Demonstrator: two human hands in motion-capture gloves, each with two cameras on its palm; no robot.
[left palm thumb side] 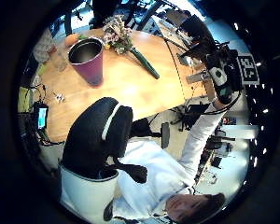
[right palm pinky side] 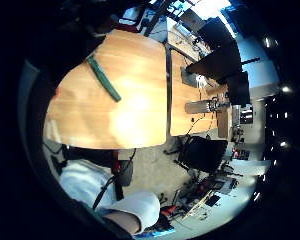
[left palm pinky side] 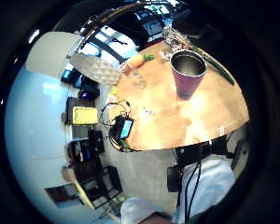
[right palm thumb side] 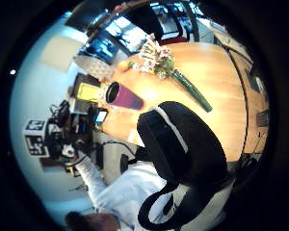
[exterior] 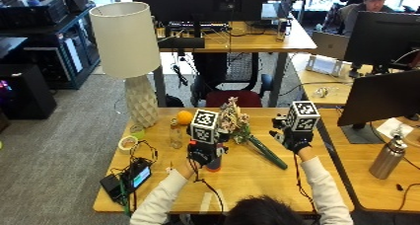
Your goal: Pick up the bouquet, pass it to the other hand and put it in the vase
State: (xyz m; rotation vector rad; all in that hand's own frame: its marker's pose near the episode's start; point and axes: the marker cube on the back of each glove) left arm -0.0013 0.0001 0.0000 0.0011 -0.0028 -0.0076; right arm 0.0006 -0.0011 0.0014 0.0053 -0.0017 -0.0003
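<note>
Both hands hovered empty with relaxed fingers, left hand (exterior: 202, 153) over the vase (left palm thumb side: 87, 59), right hand (exterior: 292, 137) nearer the bouquet (exterior: 248, 136), whose stem slanted away from the vase across the surface (exterior: 249, 178).

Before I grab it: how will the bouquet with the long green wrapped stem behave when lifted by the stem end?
The bouquet of pale flowers on a long green stem lies flat on the wooden table. All its blooms cluster at one end, so it will probably tip flower-first. The stem looks straight and narrow, likely fairly stiff. The blooms look delicate; avoid squeezing them.
</note>
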